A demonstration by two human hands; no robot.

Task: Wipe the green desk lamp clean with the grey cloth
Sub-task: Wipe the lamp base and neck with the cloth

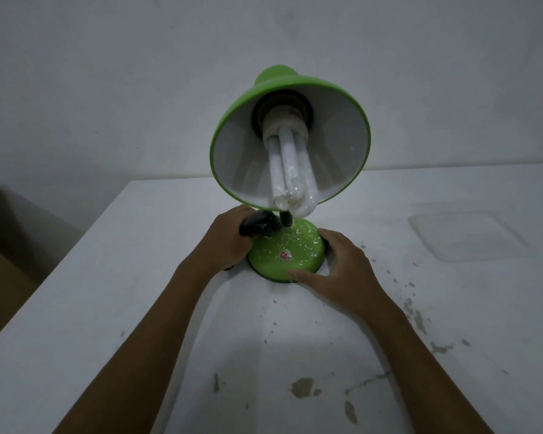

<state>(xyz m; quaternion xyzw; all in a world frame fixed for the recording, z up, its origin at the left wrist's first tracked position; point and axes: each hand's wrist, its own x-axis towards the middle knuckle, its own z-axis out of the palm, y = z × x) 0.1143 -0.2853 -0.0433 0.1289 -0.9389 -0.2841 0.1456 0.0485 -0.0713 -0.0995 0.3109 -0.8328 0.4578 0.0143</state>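
1. Centrally, a white table [420,308] fills the lower view, its surface chipped and stained to the right of and nearer than the lamp base; a pale wall rises behind it.
2. Green desk lamp [290,133]: stands upright on the table. Its shade, green outside and white inside, tilts toward the camera above the base and shows the open mouth.
3. Bulb [287,170]: a white tubular lamp projecting from the shade's socket, its tip hanging just above the rear of the base, its glass flecked with white residue.
4. Lamp base [284,250]: a round green dome speckled with white flakes, resting on the table between the two hands.
5. Right hand [342,270]: lies on the right edge of the base, fingers spread and curved around the rim, thumb pressed on the near green surface; it steadies the lamp.
6. Left hand [226,236]: lies at the left rear of the base, fingers curled closed around a dark wad, apparently the grey cloth [257,225], which touches the black stem [286,219] where that rises from the base.
7. Sticker [285,255]: a small red and white label on the base, just in front of its centre; its writing is too small to read.
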